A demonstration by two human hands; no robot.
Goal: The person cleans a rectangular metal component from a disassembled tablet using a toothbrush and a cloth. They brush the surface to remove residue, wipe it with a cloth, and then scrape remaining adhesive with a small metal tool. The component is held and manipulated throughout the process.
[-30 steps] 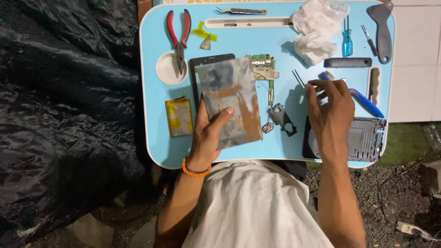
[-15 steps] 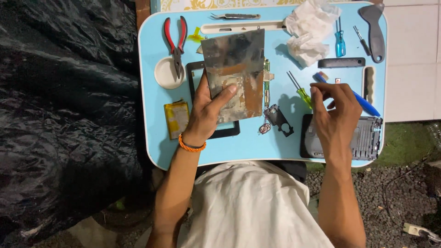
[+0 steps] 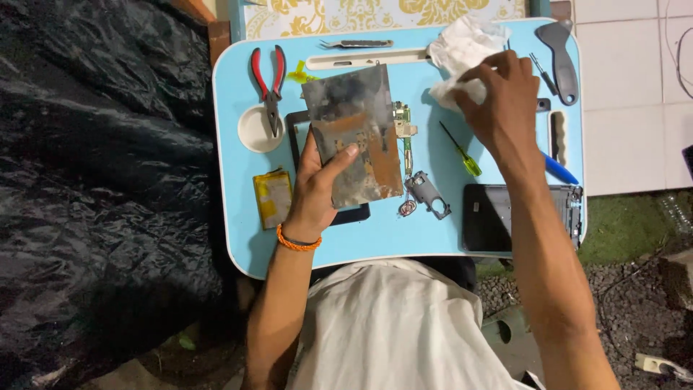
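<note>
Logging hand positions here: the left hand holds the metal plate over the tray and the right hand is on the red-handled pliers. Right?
Not quite. In the head view the right hand is on the white tissue, not the pliers. The left hand does hold the metal plate over the blue tray.

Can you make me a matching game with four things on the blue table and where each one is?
Things:
1. pliers
2. metal plate
3. white cloth
4. yellow battery

Places:
A. under the right hand, at the far edge of the table
B. flat on the table, left of the left hand
C. held up by the left hand
D. far left corner, tips over the round white cup holder

Pairs: 1-D, 2-C, 3-A, 4-B
</note>
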